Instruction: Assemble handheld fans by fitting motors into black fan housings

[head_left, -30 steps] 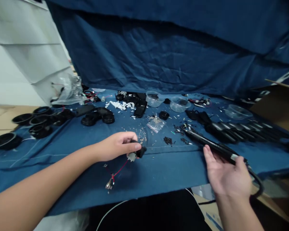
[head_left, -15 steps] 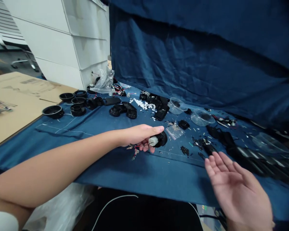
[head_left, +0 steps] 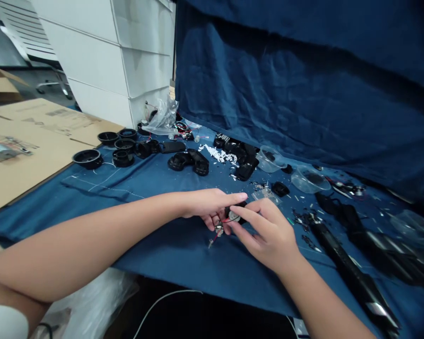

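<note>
My left hand [head_left: 212,207] is closed around a black round housing with a small whitish motor [head_left: 234,215] set in it. Red and dark wires [head_left: 217,231] with small metal ends hang below the fingers. From the right, my right hand [head_left: 268,230] reaches in, its thumb and fingers closed on the same motor and housing. Much of the housing is hidden behind both hands. Just beyond them lies a small clear bag [head_left: 266,195] of tiny parts, with a small black oval part [head_left: 280,189] beside it.
Black round cups [head_left: 87,159] stand at the left, near a cardboard sheet [head_left: 38,141]. Curved black shells [head_left: 188,161], white bits [head_left: 219,154] and clear bowls [head_left: 309,180] spread across the blue cloth. Long black casings [head_left: 353,273] lie at the right. White boxes [head_left: 88,52] rise behind.
My right hand has moved left from open and palm-up at the right to grip the motor and housing in my left hand. The view has shifted slightly.
</note>
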Motion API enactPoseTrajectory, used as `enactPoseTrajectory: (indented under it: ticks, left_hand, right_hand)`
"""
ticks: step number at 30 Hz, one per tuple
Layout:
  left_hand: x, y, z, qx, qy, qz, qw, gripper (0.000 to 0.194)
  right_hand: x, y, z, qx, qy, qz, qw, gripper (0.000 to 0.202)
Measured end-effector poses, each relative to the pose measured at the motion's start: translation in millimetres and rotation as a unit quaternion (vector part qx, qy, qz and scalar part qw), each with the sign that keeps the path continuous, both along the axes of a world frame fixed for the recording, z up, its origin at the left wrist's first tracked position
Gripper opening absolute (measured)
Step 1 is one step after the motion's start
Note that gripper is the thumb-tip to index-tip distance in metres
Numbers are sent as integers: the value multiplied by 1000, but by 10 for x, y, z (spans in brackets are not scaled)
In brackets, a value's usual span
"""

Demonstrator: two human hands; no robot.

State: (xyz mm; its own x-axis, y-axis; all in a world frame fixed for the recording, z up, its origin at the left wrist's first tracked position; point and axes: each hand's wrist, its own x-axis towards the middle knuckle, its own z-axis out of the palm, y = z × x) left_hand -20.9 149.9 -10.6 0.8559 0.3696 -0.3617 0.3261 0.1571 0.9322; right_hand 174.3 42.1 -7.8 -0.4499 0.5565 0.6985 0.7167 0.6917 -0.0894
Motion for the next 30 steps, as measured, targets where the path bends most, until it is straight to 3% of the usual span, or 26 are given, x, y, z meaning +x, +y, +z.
enactPoseTrajectory:
  ticks: [5, 9, 16, 20, 23, 28, 30]
  left_hand:
    - [-59, 115, 21, -14, -3, 22, 1000, 94]
    - [-164, 211, 130, 26, -32, 23, 999, 94]
    - [-332, 294, 437, 163, -109, 33, 980, 53]
    - [-339, 269, 518, 278, -119, 46, 952, 38]
    - [-301, 173, 501, 412, -138, 16, 901, 35]
    - [-237, -2, 461, 646, -241, 31, 724, 35]
    - [-230, -42, 443, 689, -252, 32, 679, 41]
  right_hand:
    - [106, 43, -82, -40, 76, -66, 994, 15]
    - [141, 101, -115, -114, 158, -125, 973, 18]
    - [49, 85, -154, -245, 231, -119, 934, 27]
    - [-34, 39, -153, -283, 235, -106, 924, 29]
    - [-82, 14, -164, -304, 240, -109, 915, 32]
    - [-205, -48, -200, -338, 237, -100, 905, 37]
    - [-257, -73, -205, -350, 226, -90, 905, 41]
